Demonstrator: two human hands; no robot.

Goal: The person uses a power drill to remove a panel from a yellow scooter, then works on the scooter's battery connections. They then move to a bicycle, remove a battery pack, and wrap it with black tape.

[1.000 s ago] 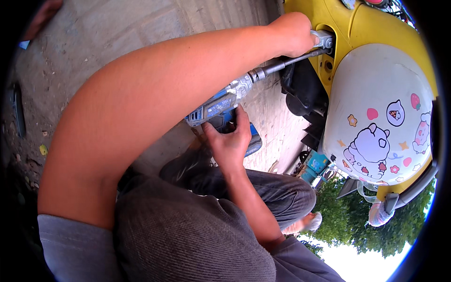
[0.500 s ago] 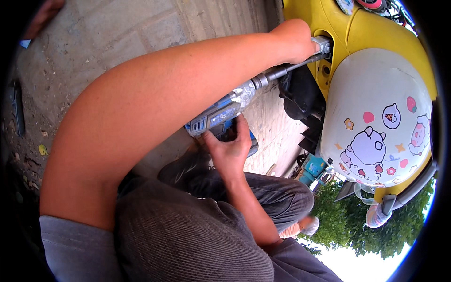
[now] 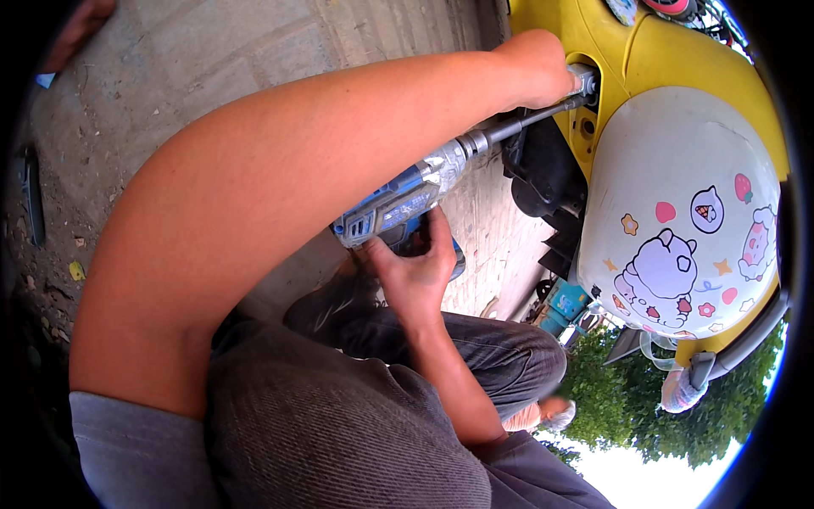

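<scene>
My left arm stretches across the view to the scooter's yellow body panel (image 3: 627,42). My left hand (image 3: 536,75) is closed at a recess in that panel, on a silver metal piece (image 3: 585,81); its fingertips are mostly hidden. My right hand (image 3: 420,267) is wrapped around the grip of a blue and grey cordless impact wrench (image 3: 398,204). A long socket extension (image 3: 521,124) runs from the wrench's nose into the recess, just beside the metal piece. My left forearm covers part of the wrench.
A white helmet-shaped shell (image 3: 678,204) with cartoon stickers sits against the yellow panel. Black scooter parts (image 3: 534,178) hang below the recess. A dark tool-like object (image 3: 32,195) lies on the ground at far left. Another person's hand (image 3: 80,34) shows at the upper left corner.
My left hand and forearm have shifted up very slightly. The wrench and my right hand hold almost the same place.
</scene>
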